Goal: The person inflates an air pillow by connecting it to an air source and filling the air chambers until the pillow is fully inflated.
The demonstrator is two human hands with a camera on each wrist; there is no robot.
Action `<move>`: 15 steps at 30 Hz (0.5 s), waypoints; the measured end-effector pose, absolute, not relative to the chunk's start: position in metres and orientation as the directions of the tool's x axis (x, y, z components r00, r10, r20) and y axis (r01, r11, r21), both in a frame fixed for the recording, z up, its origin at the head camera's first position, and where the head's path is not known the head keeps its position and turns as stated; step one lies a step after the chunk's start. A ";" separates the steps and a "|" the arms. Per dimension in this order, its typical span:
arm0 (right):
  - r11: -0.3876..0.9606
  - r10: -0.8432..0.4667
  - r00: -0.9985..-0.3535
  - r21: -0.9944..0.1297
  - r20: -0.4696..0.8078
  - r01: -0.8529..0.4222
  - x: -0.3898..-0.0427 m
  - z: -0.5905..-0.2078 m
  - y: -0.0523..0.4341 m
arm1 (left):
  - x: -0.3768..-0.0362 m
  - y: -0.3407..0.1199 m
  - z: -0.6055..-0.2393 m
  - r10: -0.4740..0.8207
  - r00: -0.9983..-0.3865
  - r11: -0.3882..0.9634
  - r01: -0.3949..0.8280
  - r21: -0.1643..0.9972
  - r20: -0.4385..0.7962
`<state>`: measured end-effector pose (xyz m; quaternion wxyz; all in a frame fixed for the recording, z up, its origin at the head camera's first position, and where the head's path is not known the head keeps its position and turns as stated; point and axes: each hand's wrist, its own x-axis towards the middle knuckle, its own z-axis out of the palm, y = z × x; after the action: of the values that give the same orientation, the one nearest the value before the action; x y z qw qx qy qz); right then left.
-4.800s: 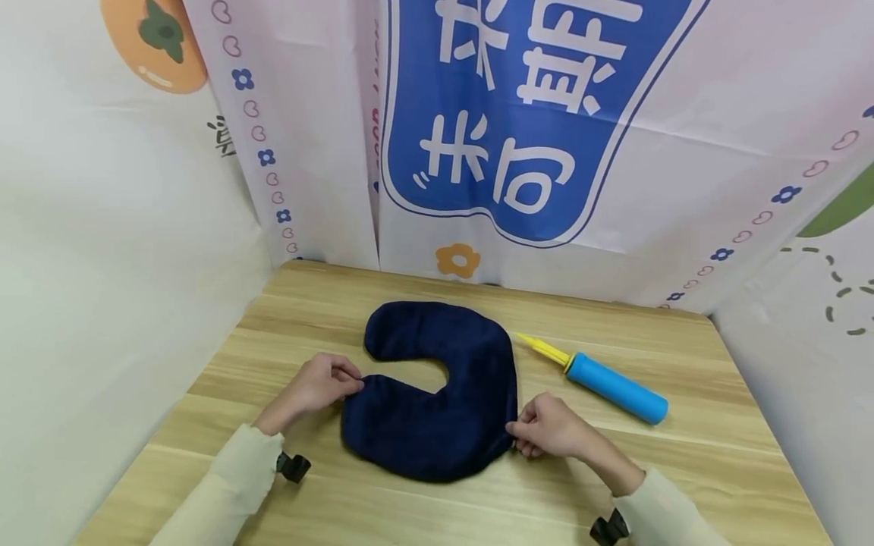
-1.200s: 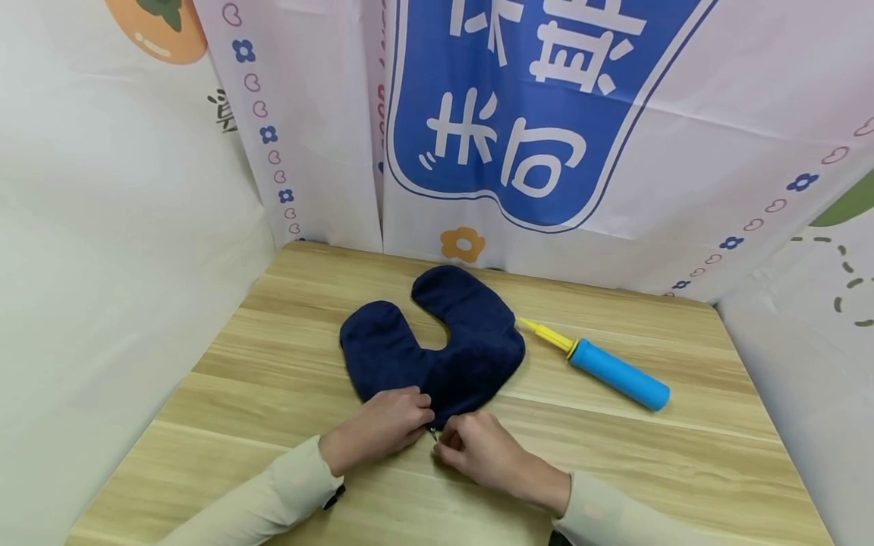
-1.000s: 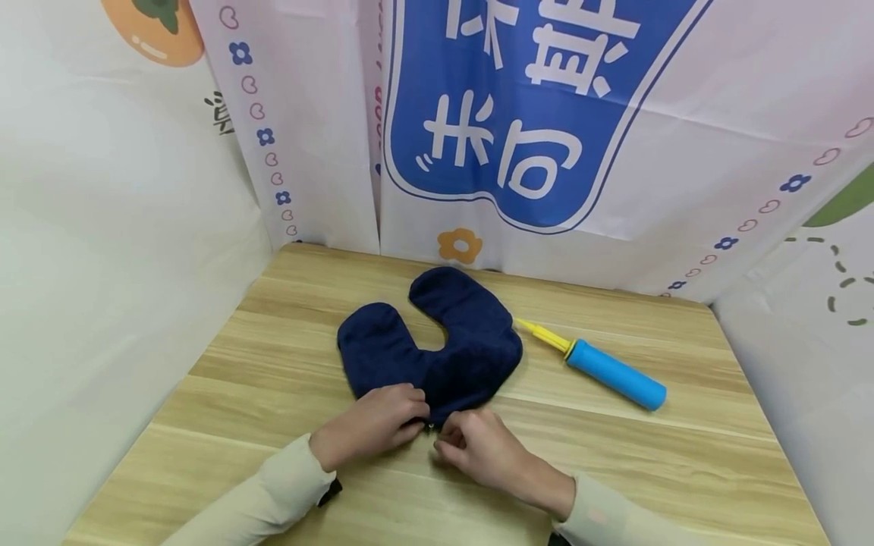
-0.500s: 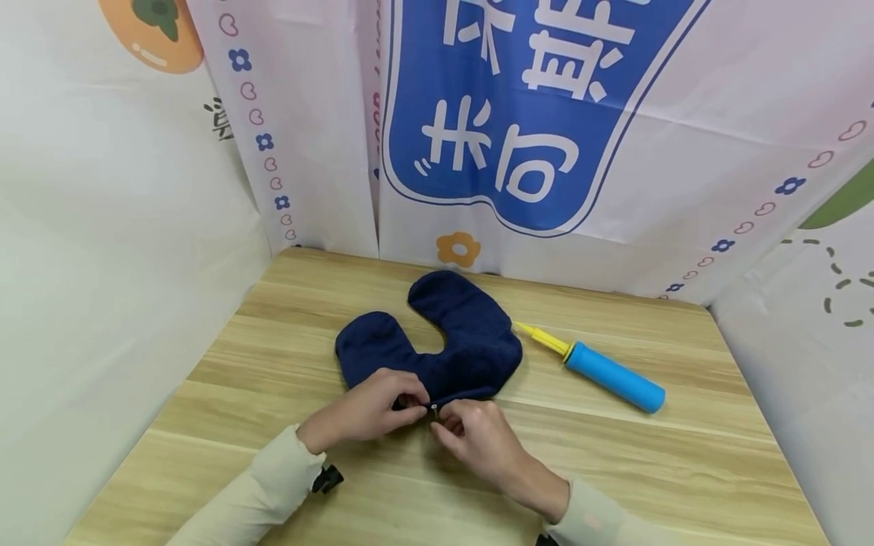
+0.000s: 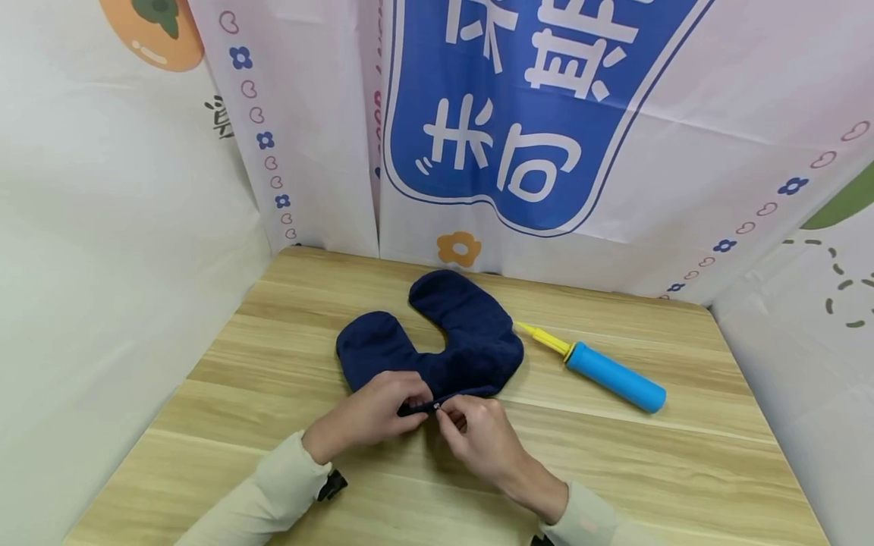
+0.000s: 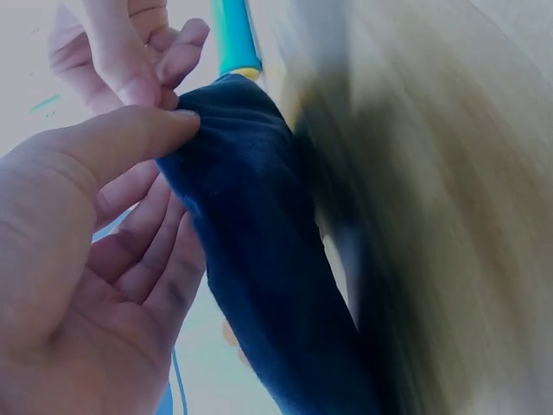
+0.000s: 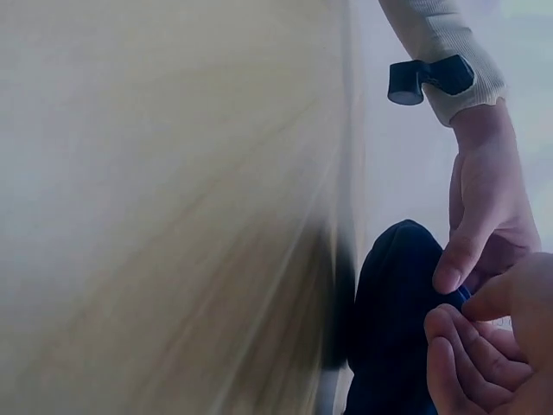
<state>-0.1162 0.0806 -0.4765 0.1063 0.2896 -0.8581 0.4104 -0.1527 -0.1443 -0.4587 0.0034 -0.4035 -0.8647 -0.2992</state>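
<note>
Hands meet at the near edge of a flat navy neck pillow, pinching at its zipper.

Both hands work one spot: the left hand (image 5: 372,413) pinches the dark fabric between thumb and fingers, and the right hand (image 5: 478,436) nips a small metal zipper pull (image 5: 435,406) just beside it. The neck pillow (image 5: 437,345) lies limp and airless at mid-bench, its curved base toward the person and its two lobes pointing away toward the backdrop (image 5: 519,114), so its long axis runs near to far, leaning slightly right. By my reading the work is at an early stage: the cover looks barely opened, and the blue hand pump (image 5: 604,373) lies untouched just right of the pillow on the bench (image 5: 683,470), its yellow nozzle aimed at the pillow.
</note>
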 end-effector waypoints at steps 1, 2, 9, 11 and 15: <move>0.492 -0.415 -0.806 -0.641 0.422 -0.589 -0.117 -0.476 0.081 | -0.152 -0.144 -0.459 0.694 -0.673 0.495 0.705 0.509 0.257; 0.489 -0.420 -0.803 -0.640 0.422 -0.592 -0.117 -0.476 0.082 | -0.152 -0.144 -0.460 0.691 -0.673 0.495 0.707 0.506 0.264; 0.489 -0.450 -0.785 -0.618 0.425 -0.615 -0.120 -0.474 0.087 | -0.151 -0.145 -0.459 0.678 -0.680 0.503 0.705 0.500 0.277; 0.498 -0.456 -0.785 -0.611 0.419 -0.615 -0.120 -0.473 0.088 | -0.151 -0.146 -0.460 0.683 -0.677 0.502 0.708 0.498 0.274; 0.513 -0.465 -0.792 -0.609 0.395 -0.605 -0.120 -0.473 0.091 | -0.151 -0.146 -0.460 0.701 -0.660 0.487 0.720 0.494 0.272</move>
<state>-0.1198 0.0907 -0.4735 0.0912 0.3090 -0.8651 0.3844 -0.1512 -0.1460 -0.4602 0.0167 -0.4121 -0.8620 -0.2948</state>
